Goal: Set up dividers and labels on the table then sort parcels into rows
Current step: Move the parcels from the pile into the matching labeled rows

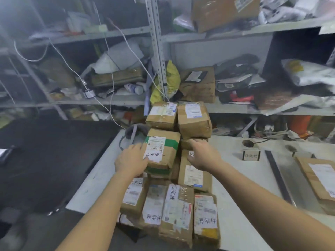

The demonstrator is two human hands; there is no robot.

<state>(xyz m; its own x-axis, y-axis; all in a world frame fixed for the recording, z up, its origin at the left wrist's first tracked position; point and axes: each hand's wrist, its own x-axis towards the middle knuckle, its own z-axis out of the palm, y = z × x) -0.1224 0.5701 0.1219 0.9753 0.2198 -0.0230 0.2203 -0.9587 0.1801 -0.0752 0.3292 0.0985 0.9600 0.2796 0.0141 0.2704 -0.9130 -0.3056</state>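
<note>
Most parcels unsorted, dividers partly set
One label stand [251,155] and a dark divider strip [277,176] sit on the white table [235,178], with one sorted parcel [319,180] beyond the strip. The parcel pile [177,205] (many hand-marked) waits left of them. The left hand [131,160] presses flat on the green-taped parcel [163,147]; the right hand [203,154] reaches a lower parcel [185,144], grasp unclear.

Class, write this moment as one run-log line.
left hand: against green-taped brown cardboard parcel | right hand: touching plain brown cardboard parcel, grip unclear
</note>
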